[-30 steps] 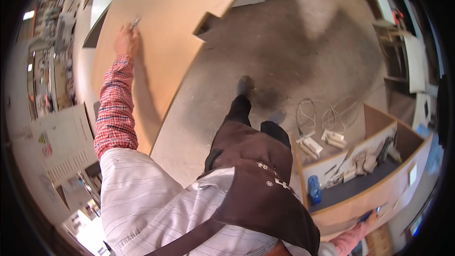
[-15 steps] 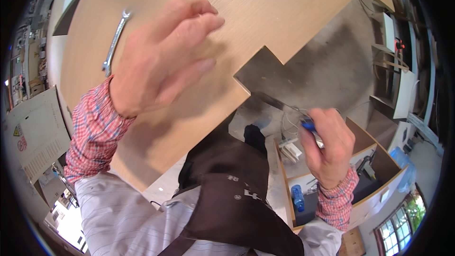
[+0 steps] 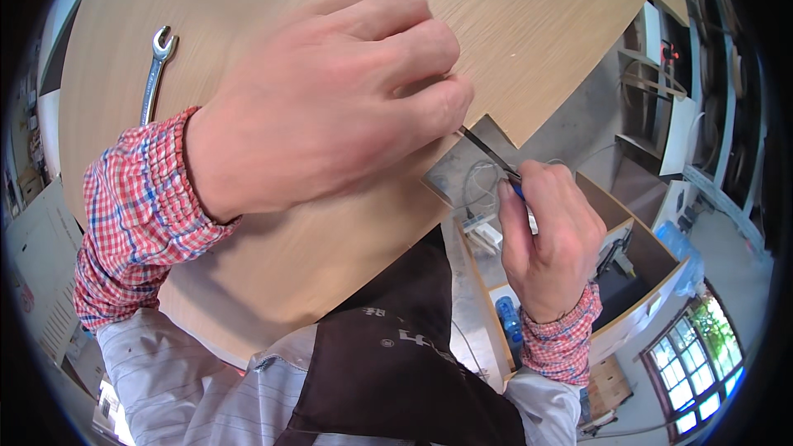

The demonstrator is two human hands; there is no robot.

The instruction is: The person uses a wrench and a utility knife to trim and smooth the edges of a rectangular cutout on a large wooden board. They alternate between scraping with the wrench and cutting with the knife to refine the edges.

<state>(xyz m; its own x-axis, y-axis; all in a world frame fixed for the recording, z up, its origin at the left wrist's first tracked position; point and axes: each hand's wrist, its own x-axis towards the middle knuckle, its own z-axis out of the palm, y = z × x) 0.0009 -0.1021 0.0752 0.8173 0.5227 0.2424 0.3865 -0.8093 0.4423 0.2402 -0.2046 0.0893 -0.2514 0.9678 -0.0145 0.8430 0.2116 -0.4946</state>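
My right hand (image 3: 555, 239) is closed around the blue handle of what looks like a flat file (image 3: 489, 151), a narrow grey metal blade. The blade slants up and left over the notch in a large wood-grain board (image 3: 330, 260). Its far end runs under the bent fingers of my left hand (image 3: 355, 99), which close over it at the notch's edge. The left fingertips and the blade's tip are hidden there. To the left of that hand a silver wrench (image 3: 154, 78) lies on the board, its lower end covered by my checked sleeve.
An open wooden drawer box (image 3: 652, 293) stands lower right, holding tools and a blue bottle (image 3: 510, 320). Cables (image 3: 481, 186) lie beyond the notch. Shelving (image 3: 727, 107) lines the right side, with a window (image 3: 694, 359) below it. My dark apron (image 3: 388, 347) meets the board's near edge.
My left hand has come right and down to the file's far end, its fingers more bent. The right hand has shifted slightly left and up with the file. The view has shifted too.
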